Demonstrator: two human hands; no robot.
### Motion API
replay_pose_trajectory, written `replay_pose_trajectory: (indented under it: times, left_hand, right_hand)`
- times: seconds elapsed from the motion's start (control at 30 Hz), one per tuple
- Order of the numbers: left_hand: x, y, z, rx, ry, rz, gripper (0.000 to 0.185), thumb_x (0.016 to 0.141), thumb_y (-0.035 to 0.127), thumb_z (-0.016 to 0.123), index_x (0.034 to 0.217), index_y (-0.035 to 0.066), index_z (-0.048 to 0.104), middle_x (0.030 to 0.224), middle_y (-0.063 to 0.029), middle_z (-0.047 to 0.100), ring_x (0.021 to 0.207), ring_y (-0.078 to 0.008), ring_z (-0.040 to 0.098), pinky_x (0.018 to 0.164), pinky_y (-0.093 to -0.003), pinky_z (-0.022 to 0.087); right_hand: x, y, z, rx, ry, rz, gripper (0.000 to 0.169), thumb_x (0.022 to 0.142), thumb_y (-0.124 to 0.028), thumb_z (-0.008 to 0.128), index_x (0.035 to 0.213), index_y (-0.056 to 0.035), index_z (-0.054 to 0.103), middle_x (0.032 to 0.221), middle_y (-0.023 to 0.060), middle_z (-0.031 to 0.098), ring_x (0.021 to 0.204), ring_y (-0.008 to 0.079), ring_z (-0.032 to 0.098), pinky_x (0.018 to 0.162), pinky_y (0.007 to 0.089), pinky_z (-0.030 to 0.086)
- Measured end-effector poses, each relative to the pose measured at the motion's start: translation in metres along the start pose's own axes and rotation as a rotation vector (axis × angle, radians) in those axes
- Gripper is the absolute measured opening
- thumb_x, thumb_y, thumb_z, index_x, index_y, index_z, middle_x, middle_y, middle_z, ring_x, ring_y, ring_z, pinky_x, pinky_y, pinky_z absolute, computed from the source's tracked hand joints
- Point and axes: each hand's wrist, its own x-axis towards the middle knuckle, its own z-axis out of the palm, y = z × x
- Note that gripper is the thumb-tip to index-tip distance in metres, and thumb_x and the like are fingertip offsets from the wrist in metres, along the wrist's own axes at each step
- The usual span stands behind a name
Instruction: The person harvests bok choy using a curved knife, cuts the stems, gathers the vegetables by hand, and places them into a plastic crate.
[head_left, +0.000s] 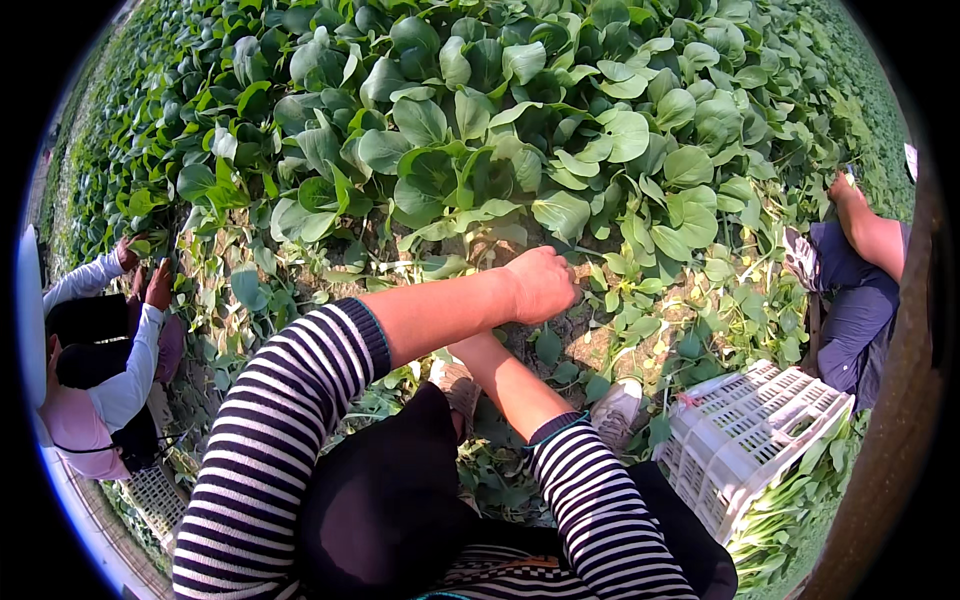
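Observation:
My left hand (546, 285) is curled into a fist above the soil, the forearm reaching across to the right. Its fingers face away, so whatever might be in it is hidden. Under that forearm my right arm crosses, and only the wrist end of my right hand (469, 346) shows; the fingers are covered. Just beyond the crossed arms stands a leafy green plant like bok choy (442, 187), its pale stem base low and blurred. Cut leaves and small seedlings (622, 300) lie around my left hand. My shoes (616, 409) rest on the littered ground.
A dense bed of leafy greens (465, 67) fills the far side. At right, a white plastic crate (750, 427) lies beside a pile of harvested greens (780, 517). One person's hands (159, 285) work among plants at left; another person's leg (855, 300) is at right.

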Motion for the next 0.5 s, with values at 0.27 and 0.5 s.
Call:
replay_pose_trajectory:
  times: [0.27,0.5]
  left_hand:
    - [0.000,-0.059,-0.003,-0.105,-0.325,-0.634,0.026,0.079,0.020,0.063,0.101,0.007,0.066,0.089,-0.0080,0.069,0.086,-0.0247,0.068,0.070,-0.0354,0.051]
    - [-0.049,-0.066,0.019,-0.463,0.015,-0.880,0.061,0.082,0.032,0.060,0.132,0.004,0.039,0.095,-0.0177,0.066,0.089,-0.0350,0.063,0.079,-0.0434,0.051]
  right_hand:
    - [-0.042,-0.020,-0.081,-0.079,-0.282,0.355,0.041,0.073,-0.011,0.057,0.111,-0.0038,0.044,0.106,0.0218,0.058,0.094,0.0398,0.059,0.079,0.0442,0.049]
    - [-0.116,0.058,-0.055,0.652,0.546,0.563,0.039,0.075,-0.013,0.064,0.108,-0.0029,0.047,0.080,0.0094,0.060,0.071,0.0214,0.059,0.067,0.0346,0.048]
